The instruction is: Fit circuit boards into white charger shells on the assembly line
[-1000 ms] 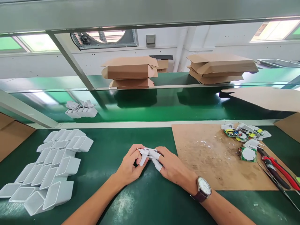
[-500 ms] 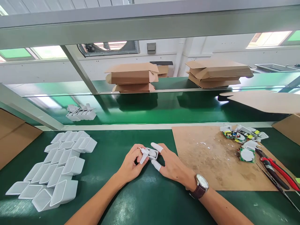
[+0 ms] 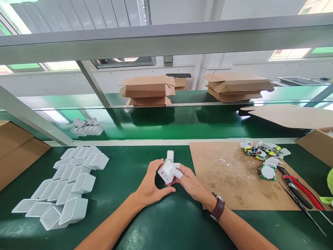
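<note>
A white plastic socket housing (image 3: 165, 173) with slots in its face is held in front of me over the green bench. My right hand (image 3: 191, 184) is closed around its right side, with white finger cots on the fingertips. A narrow white piece (image 3: 170, 155) sticks up at the housing's far end; whether it is joined on is unclear. My left hand (image 3: 149, 185) curves around the left side, thumb and fingers apart, its fingertips close to the housing. Whether they touch it I cannot tell.
Rows of white open-ended housings (image 3: 69, 177) stand on the left. To the right, a brown board (image 3: 210, 180) bears circuit boards (image 3: 267, 172), red-handled pliers (image 3: 303, 187) and tweezers (image 3: 299, 205). Cardboard boxes (image 3: 148, 91) lie on the shelf behind.
The housing has been turned so that its slotted face shows, and the right hand now grips it. The left hand has loosened and spread its fingers. The camera view has tilted up slightly.
</note>
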Demonstrator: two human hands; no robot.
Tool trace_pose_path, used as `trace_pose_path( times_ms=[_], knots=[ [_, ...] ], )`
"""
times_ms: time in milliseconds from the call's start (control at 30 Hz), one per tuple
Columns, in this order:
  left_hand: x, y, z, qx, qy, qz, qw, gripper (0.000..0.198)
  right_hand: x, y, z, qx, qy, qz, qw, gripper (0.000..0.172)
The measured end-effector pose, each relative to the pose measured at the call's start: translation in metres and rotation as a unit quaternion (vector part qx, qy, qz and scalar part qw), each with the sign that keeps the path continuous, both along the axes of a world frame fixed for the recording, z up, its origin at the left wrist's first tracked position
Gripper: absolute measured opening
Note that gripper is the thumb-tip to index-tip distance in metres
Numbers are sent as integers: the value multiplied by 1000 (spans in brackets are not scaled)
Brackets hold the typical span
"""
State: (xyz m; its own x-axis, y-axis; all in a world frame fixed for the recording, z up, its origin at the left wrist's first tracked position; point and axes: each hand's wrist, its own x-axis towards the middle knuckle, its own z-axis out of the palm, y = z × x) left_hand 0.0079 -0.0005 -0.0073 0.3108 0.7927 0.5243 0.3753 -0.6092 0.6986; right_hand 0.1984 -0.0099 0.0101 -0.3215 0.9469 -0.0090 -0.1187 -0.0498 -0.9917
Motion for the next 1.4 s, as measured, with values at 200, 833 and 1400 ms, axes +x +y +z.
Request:
trace_pose_path(
  times_ms=[200,833,1400],
  knots=[
    [11,-8,2,152,3,35,988,72,-8,-5,11,-132,112,40,984,39],
    [5,26,1,-62,23,143,988,63,12,-15,9,434,-243,-124,858,26],
    [50,53,22,-120,39,43,991,73,8,-24,-2,585,-322,-18,745,17]
  ],
)
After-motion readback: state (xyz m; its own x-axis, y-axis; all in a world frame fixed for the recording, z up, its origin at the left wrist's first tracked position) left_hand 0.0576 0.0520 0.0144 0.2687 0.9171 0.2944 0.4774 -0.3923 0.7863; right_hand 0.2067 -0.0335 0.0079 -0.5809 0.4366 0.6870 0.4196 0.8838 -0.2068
